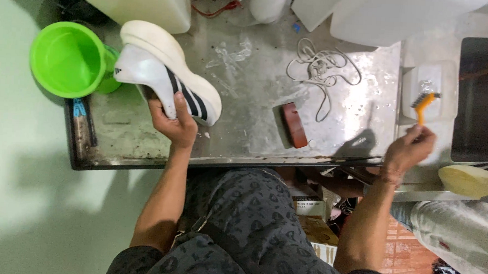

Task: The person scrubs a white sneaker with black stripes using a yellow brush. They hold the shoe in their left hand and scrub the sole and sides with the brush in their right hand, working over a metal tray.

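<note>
Steel table (245,99): my left hand (173,125) grips white shoe (167,73); right hand (408,152) closed on orange brush (423,104).

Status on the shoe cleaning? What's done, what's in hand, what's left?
Done: laces are out, lying in a loose heap on the wet metal table. In hand: left hand holds the white striped shoe tipped on its side; right hand holds a small orange-handled brush at the white tub. Left: no brush on the shoe yet; the red-backed scrub brush lies unused. A second shoe's sole waits at right.
</note>
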